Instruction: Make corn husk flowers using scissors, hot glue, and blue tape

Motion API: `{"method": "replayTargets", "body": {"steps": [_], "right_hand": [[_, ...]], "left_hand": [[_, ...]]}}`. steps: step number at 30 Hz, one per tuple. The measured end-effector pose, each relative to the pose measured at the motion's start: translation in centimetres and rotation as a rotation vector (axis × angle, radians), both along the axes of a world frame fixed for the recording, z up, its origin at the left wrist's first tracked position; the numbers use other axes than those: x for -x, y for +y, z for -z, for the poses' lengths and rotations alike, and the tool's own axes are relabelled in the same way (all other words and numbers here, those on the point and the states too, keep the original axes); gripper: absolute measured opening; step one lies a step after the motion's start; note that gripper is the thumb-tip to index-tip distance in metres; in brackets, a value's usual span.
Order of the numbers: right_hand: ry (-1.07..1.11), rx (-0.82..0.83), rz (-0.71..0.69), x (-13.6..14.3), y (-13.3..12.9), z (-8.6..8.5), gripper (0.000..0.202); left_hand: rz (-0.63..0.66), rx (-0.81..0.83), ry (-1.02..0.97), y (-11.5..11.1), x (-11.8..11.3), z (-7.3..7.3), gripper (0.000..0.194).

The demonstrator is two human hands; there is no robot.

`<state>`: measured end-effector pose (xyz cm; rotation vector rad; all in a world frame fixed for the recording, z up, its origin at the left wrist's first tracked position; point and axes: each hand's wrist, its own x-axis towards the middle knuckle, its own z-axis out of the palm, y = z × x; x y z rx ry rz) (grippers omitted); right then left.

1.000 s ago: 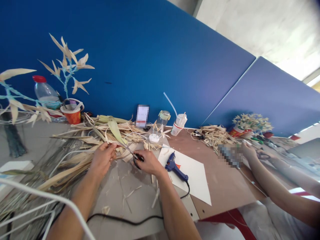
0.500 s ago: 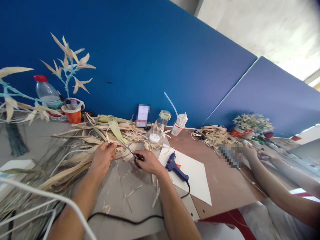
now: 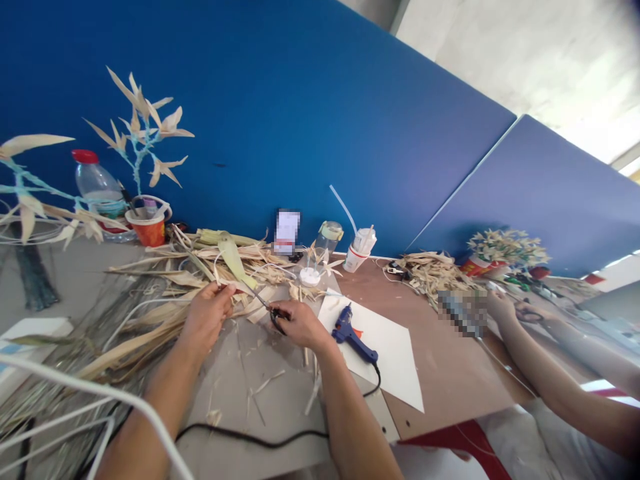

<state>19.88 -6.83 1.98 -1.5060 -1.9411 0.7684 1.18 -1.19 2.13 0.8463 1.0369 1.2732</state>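
My left hand (image 3: 209, 315) is closed, with a pale piece of dry husk pinched between thumb and fingers. My right hand (image 3: 299, 323) is wrapped round the black handles of a pair of scissors (image 3: 260, 300), whose blades point up and left toward the fingers of my left hand. Just beyond the blades, a greenish husk leaf (image 3: 231, 259) lies over a heap of dry husks (image 3: 160, 327). Whether the blades touch the pinched piece is too small to tell.
A blue glue gun (image 3: 356, 337) lies on white paper (image 3: 405, 373) at the right. Behind stand a glass jar (image 3: 329, 235), a paper cup (image 3: 353, 259) and a red cup (image 3: 150, 233). A black cable (image 3: 250, 440) crosses in front. Another person's hands (image 3: 503, 308) are at far right.
The scissors' handles have turned slightly in my right hand, and their blades look closer together. My left hand has hardly moved.
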Motion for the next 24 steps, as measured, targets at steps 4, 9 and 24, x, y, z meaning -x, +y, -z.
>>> {"method": "replayTargets", "body": {"steps": [4,9,24], "right_hand": [[0.081,0.036,0.064,-0.2,0.0,-0.1,0.028],[0.243,0.115,0.028,-0.5,-0.3,-1.2,0.027],[-0.072,-0.08,0.029,1.4,-0.6,-0.4,0.024]], "left_hand": [[0.025,-0.062,-0.042,0.2,0.2,0.4,0.02],[0.034,-0.077,-0.064,0.3,0.3,0.6,0.025],[0.052,-0.061,-0.022,0.2,0.0,0.9,0.022]]}}
